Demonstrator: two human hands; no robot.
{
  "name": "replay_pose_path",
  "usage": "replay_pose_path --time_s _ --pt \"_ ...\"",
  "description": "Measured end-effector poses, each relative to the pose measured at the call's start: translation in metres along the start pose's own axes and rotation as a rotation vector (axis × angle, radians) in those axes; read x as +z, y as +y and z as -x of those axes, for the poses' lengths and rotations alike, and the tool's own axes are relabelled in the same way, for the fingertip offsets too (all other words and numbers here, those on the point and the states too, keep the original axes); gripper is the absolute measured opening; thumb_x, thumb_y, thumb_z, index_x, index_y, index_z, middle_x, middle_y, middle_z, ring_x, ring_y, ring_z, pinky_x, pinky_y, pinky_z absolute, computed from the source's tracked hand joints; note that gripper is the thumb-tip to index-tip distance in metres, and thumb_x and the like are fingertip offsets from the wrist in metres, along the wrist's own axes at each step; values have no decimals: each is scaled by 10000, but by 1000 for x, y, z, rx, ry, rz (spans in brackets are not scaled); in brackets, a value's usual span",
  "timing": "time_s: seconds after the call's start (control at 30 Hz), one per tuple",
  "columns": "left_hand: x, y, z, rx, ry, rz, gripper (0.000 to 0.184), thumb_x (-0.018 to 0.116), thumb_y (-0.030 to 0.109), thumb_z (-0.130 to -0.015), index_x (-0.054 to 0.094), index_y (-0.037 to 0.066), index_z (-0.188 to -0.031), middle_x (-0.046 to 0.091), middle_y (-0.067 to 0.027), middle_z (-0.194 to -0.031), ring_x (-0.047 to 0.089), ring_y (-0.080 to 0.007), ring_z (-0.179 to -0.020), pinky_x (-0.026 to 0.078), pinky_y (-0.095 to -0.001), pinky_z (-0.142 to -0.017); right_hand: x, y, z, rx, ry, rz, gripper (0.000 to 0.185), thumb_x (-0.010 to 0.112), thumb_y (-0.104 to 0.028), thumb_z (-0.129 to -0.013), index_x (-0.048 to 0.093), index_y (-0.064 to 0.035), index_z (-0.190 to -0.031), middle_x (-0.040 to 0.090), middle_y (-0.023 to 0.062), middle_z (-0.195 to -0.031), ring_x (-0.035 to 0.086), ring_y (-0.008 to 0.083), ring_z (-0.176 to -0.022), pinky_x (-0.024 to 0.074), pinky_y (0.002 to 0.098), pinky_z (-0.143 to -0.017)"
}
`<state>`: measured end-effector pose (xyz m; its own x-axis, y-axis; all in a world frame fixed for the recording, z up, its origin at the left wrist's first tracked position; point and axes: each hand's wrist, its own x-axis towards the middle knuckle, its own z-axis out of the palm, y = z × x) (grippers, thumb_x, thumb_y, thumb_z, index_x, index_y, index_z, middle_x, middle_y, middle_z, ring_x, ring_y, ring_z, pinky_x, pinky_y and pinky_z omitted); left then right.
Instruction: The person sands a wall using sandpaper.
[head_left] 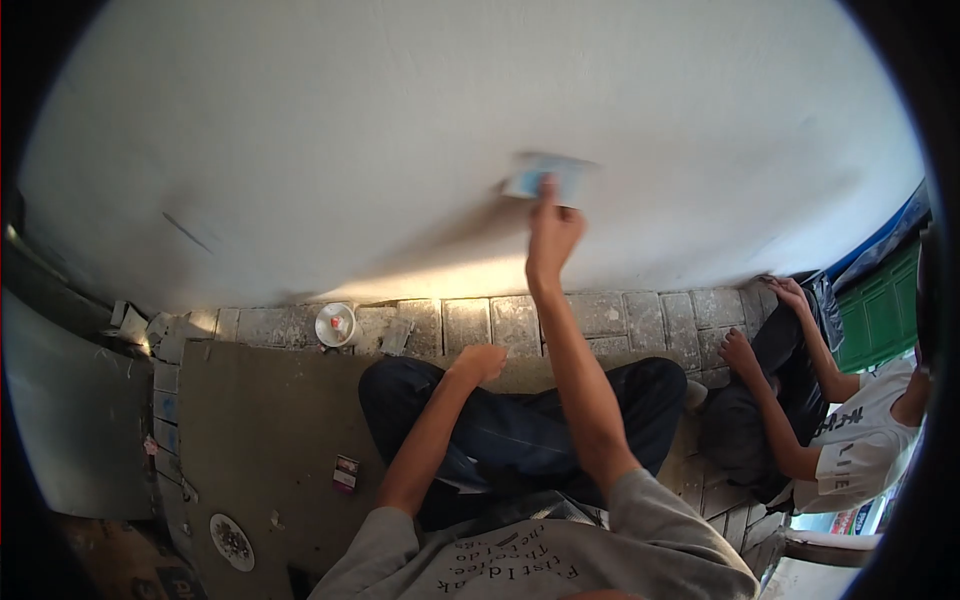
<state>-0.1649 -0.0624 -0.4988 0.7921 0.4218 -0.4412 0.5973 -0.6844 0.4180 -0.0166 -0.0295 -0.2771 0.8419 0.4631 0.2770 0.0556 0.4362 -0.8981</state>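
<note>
My right hand (555, 238) is stretched up to the white wall (350, 130), its fingers closed on a flat, pale blue and white rectangular piece (570, 180). Motion blurs that piece, so its exact kind does not show; it is at the wall's surface, with a shadow to its lower left. Low between my bent knees, my left hand (480, 363) is closed, and what its fingers hold, if anything, is hidden. Nearest to it on the paving along the wall's foot are a white bowl (335, 325) with something small and reddish inside and a small greyish piece (397, 336).
I sit cross-legged on a brownish mat (270, 400). A small box (345, 473) and a white dish of dark bits (232, 542) lie on it. Another person (850, 430) sits close at right, near a green panel (880, 310). A grey panel (75, 410) stands at left.
</note>
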Motion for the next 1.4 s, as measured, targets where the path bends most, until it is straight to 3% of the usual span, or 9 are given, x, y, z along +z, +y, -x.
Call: replay_pose_path --time_s 0.13,0.23,0.33,0.5,0.73,0.93,1.07,1.13,1.4 --pt "-3 1 1 19 50 -10 134 537 162 -886 617 90 -965 700 -172 -960 669 -387 -943 509 -487 -818 -1 4 5 9 -212 237 490 642 -364 -991 536 -113 -584 401 -53 -483 288 49 -417 207 255 -435" --pt "-9 9 7 5 27 16 141 527 175 -896 613 91 -970 698 -175 -961 669 -385 -952 507 -491 -820 7 -6 -9 11 251 -221 467 638 -370 -991 555 -109 -613 381 -64 -482 293 46 -414 203 249 -436" --pt "-21 17 12 -10 -23 3 195 556 177 -926 651 29 -1012 704 -187 -1055 667 -381 -1030 519 -488 -869 5 4 18 85 -320 319 515 620 -374 -1006 564 -64 -599 417 -60 -517 328 52 -455 223 283 -438" --pt "-31 23 20 -24 -5 53 175 560 176 -931 639 46 -1018 704 -181 -1053 665 -369 -1036 509 -481 -876 2 6 -5 31 208 -163 527 618 -422 -998 554 -63 -617 413 -62 -532 324 52 -474 228 277 -453" --pt "-14 12 12 15 95 60 166 494 194 -929 604 93 -1000 690 -182 -953 659 -386 -963 492 -491 -849 -11 8 3 73 128 -95 523 604 -390 -1013 532 -104 -582 393 -71 -493 341 39 -446 225 260 -433" --pt "-19 17 14 70 269 53 251 492 265 -984 622 55 -1030 690 -221 -1004 664 -411 -970 508 -513 -851 -27 58 21 28 -152 401 705 714 -541 -883 525 32 -519 362 48 -459 367 116 -480 301 372 -437" --pt "-31 31 22 169 452 90 163 553 82 -904 628 108 -1046 698 -170 -1005 672 -369 -976 516 -481 -851 -28 13 6 40 241 -54 608 632 -447 -985 542 -65 -521 430 -48 -497 368 50 -477 256 284 -433" --pt "-30 28 21 183 537 113 178 538 78 -904 619 101 -1060 686 -159 -1028 657 -355 -1006 512 -467 -859 -31 40 7 -104 -70 437 636 623 -471 -984 515 -69 -503 437 -52 -507 373 45 -491 258 286 -438" --pt "-69 47 44 417 952 145 294 509 -73 -864 592 13 -1133 637 -143 -1043 631 -302 -945 505 -407 -803 -31 29 14 49 18 202 667 620 -508 -973 472 -75 -487 421 -53 -485 364 56 -482 263 300 -437"
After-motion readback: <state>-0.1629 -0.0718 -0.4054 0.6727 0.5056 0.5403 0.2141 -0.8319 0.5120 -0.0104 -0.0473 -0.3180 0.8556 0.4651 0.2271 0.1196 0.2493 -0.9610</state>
